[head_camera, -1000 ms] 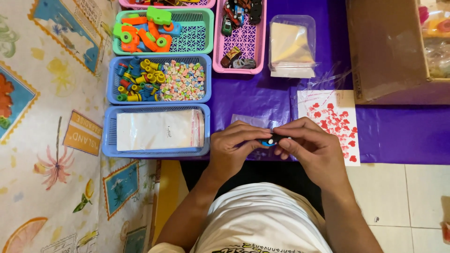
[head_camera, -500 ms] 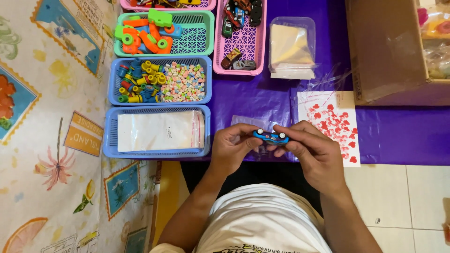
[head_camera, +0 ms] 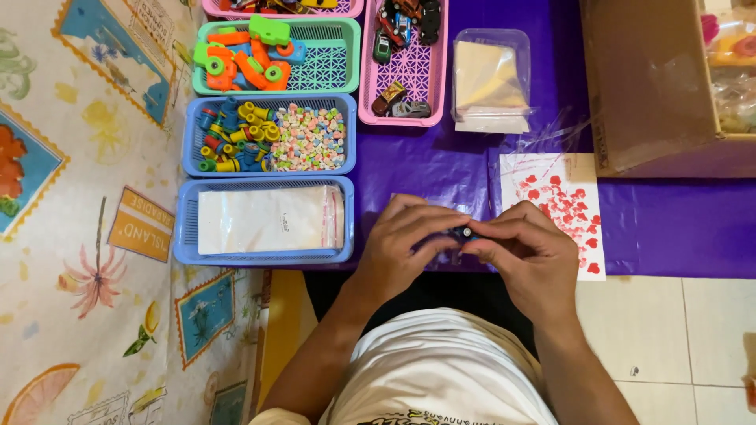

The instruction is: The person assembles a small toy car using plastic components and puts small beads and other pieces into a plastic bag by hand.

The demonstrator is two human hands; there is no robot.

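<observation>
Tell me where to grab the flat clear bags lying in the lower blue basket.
Judging by the pose, come from above. The clear bags lie flat in the blue basket, whose walls block any sideways approach. Pinch the right-hand end with the reddish strip, where a gap to the wall leaves room for fingers. Both hands are busy with a small toy.

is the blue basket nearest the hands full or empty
Neither: the blue basket holds only a flat stack of clear plastic bags, covering most of its floor.
</observation>
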